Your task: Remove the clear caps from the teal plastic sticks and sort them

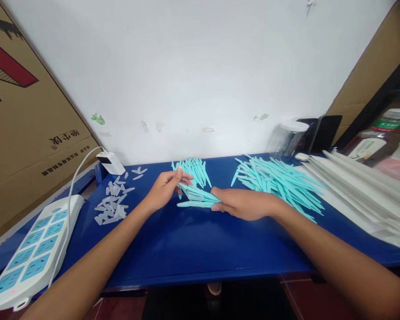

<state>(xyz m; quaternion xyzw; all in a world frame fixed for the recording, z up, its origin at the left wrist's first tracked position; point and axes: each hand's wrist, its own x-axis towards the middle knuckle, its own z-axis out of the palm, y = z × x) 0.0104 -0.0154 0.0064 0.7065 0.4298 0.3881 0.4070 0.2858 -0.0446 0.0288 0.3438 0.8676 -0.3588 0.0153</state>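
My right hand (243, 203) is closed around the right end of a bundle of slim turquoise plastic sticks (198, 195), which fan out to the left above the table. At the bundle's left end is my left hand (168, 186), its thumb and fingers drawn together; what lies between them is hidden. Just behind the hands lies a small pile of the same sticks (200, 169), lined up roughly side by side. A larger, looser heap of turquoise sticks (280, 182) spreads out beyond my right wrist.
Small translucent pieces (111, 202) lie scattered at the left of the blue table (193, 249). A white power strip (36, 249) and a plugged charger (111, 162) stand further left. White packets (350, 195), a lidded jar (291, 138) and a bottle (376, 135) are at the right.
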